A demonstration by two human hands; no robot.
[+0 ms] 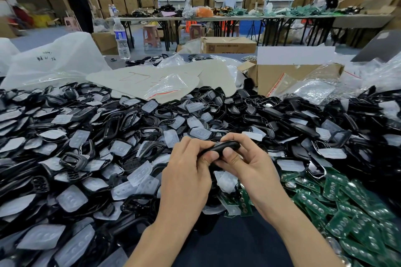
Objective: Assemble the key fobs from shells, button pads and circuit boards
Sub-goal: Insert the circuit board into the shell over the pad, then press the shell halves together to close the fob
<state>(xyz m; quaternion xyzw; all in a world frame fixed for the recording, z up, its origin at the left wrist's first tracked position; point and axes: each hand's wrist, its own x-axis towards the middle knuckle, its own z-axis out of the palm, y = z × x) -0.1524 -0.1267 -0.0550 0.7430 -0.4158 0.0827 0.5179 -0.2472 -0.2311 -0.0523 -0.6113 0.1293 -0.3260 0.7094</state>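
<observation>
Most of shell (226,146) hidden by fingers (230,156); inside not vis., can't tell contents.

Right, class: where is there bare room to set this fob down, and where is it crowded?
Bare: grey card sheet behind the shell pile; tabletop beside the water bottle. Crowded: everything nearer, pads among shells, circuit boards lower right.

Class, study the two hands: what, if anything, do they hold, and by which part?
Both grip one black key fob shell: the left hand at its left end, the right hand at its right end.
</observation>
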